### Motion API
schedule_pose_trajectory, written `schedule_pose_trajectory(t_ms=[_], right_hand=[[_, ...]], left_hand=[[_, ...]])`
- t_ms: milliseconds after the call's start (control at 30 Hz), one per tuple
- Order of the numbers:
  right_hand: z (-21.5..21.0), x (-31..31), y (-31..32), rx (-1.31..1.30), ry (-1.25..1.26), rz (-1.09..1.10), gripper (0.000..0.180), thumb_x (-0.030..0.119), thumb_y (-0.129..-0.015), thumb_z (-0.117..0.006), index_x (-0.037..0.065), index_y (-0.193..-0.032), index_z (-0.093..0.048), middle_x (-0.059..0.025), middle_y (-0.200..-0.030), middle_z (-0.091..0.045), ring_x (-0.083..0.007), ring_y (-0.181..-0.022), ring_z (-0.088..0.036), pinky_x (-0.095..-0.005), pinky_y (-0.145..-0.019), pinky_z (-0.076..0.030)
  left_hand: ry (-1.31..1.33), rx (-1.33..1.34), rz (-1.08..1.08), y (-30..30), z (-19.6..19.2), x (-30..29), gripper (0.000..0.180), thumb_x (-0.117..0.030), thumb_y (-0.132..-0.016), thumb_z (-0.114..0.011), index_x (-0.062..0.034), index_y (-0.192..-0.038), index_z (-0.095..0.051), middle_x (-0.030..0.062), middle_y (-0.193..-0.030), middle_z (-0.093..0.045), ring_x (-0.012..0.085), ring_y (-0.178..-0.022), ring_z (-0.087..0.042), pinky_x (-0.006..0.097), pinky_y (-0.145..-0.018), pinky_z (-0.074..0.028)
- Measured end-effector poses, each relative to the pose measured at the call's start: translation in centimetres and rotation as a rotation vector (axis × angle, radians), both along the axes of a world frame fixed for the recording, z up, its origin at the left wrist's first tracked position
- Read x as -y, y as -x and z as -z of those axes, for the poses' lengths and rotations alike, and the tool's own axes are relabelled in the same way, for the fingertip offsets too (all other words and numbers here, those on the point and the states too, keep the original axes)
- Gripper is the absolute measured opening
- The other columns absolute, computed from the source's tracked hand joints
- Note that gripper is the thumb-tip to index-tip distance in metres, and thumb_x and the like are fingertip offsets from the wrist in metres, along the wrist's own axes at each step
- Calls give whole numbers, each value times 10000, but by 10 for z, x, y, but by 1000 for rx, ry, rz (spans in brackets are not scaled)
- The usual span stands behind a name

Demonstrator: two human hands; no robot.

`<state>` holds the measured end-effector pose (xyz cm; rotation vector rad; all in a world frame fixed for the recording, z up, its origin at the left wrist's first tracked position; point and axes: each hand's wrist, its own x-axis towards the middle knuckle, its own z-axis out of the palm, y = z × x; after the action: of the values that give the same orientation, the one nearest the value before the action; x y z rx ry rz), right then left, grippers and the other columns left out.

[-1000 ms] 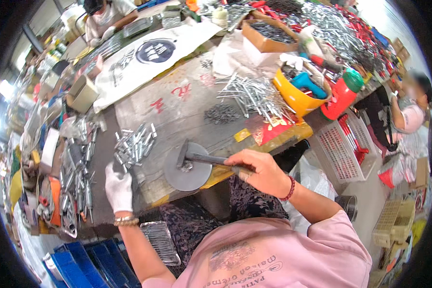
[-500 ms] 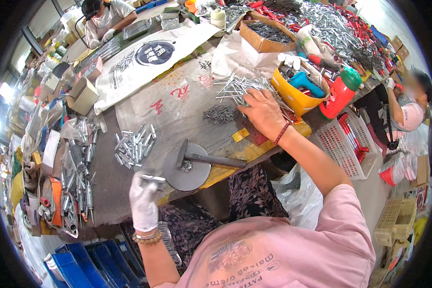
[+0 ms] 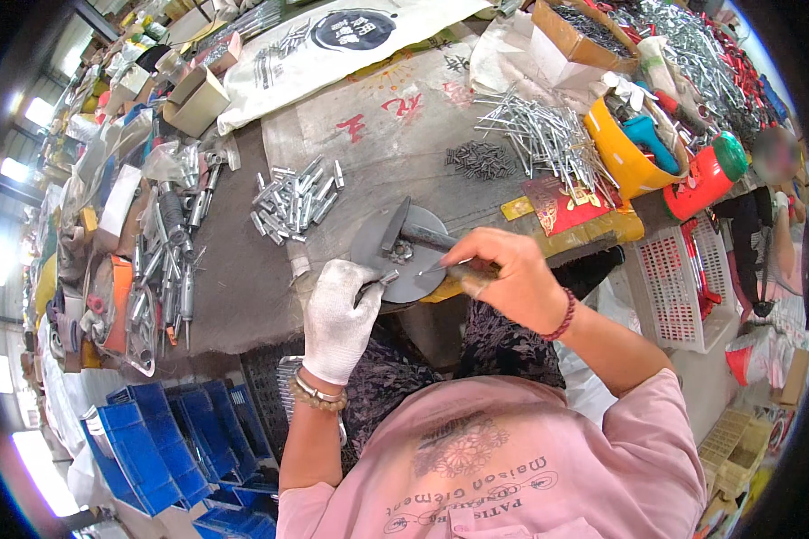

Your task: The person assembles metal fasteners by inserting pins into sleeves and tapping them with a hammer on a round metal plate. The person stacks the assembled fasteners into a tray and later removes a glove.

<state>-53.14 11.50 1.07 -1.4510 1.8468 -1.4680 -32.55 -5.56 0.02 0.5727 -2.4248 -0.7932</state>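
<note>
A round grey metal disc (image 3: pixel 373 244) sits at the near edge of the table, with a hammer (image 3: pixel 397 225) lying across it. My left hand (image 3: pixel 337 314), in a white glove, pinches a small metal sleeve (image 3: pixel 379 281) at the disc's near rim. My right hand (image 3: pixel 512 283), bare with a red bead bracelet, rests over the hammer's handle. It holds a thin metal pin (image 3: pixel 433 267) that points toward the sleeve. The two hands are almost touching over the disc.
A heap of short metal sleeves (image 3: pixel 297 199) lies left of the disc, with long pins (image 3: pixel 548 135) and dark screws (image 3: pixel 481 159) behind it. A yellow tub (image 3: pixel 625 160), a red bottle (image 3: pixel 706 175), a white basket (image 3: pixel 683 287) and another person (image 3: pixel 777 162) are at the right. Blue crates (image 3: pixel 171 440) stand at lower left.
My right hand left the hammer handle, reached back to the pile of long pins, and has come back to the disc with a pin. My left hand moved right to the disc with a sleeve.
</note>
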Motion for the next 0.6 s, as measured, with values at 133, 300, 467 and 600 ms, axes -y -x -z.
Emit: schedule_pose_trajectory(t_ms=[133, 300, 467, 600], right_hand=[[3, 10, -7, -495, -8, -8, 224, -4, -757, -758, 84, -962, -746, -76, -932, -703, -277, -903, -701, -402, -802, -582], [-2, 15, -14, -754, -98, 11, 91, 83, -794, -740, 109, -877, -711, -53, -899, -637, -275, -899, -666, -420, -809, -563], [-1, 18, -13, -839, -62, 33, 44, 112, -807, -715, 116, -849, -702, -48, -917, -584, -261, -919, -621, -402, -831, -531], [3, 17, -11, -811, -45, 1, 35, 111, -808, -716, 115, -839, -701, -50, -923, -581, -264, -920, -619, -407, -831, -527]], left_hand=[[51, 12, -2, -5, -1, 1, 112, -28, -852, -799, -37, -952, -750, 132, -949, -694, 336, -932, -680, 434, -850, -544], [70, 18, 16, -1, 2, 4, 124, -32, -843, -808, -49, -958, -764, 127, -937, -694, 335, -929, -678, 430, -851, -536], [38, 1, 6, -8, 9, 6, 144, -47, -824, -833, -57, -953, -769, 116, -922, -692, 333, -935, -678, 429, -849, -535], [10, -45, -16, -11, 14, 6, 158, -58, -812, -857, -56, -941, -766, 110, -918, -694, 327, -928, -678, 429, -849, -537]])
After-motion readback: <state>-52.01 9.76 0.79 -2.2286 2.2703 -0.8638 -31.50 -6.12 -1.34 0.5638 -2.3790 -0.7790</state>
